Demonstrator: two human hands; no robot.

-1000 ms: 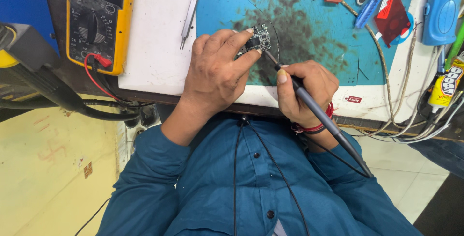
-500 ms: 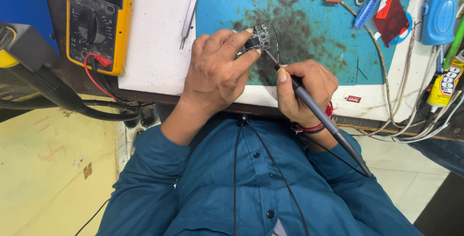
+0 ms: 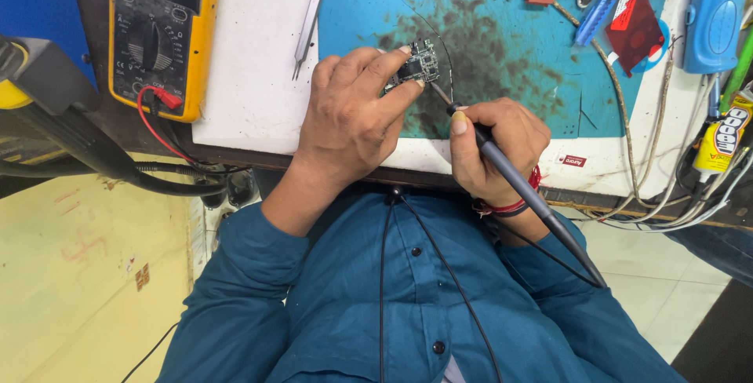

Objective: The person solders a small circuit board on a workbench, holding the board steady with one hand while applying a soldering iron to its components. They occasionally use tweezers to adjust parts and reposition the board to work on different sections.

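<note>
Unchanged, my left hand (image 3: 353, 120) pinches the small dark circuit board (image 3: 416, 65) near the blue mat's (image 3: 502, 53) front edge, while my right hand (image 3: 494, 147) grips the grey soldering iron (image 3: 525, 191).

Near the upper middle of the frame, the left hand (image 3: 353, 116) pinches a small circuit board (image 3: 417, 63) between thumb and fingers over a stained blue mat (image 3: 502, 45). The right hand (image 3: 490, 147) grips a dark soldering iron (image 3: 514, 183) like a pen, its tip touching the board's lower right edge. A yellow multimeter (image 3: 161, 30) lies at upper left, with tweezers (image 3: 311, 10) just right of it.
</note>
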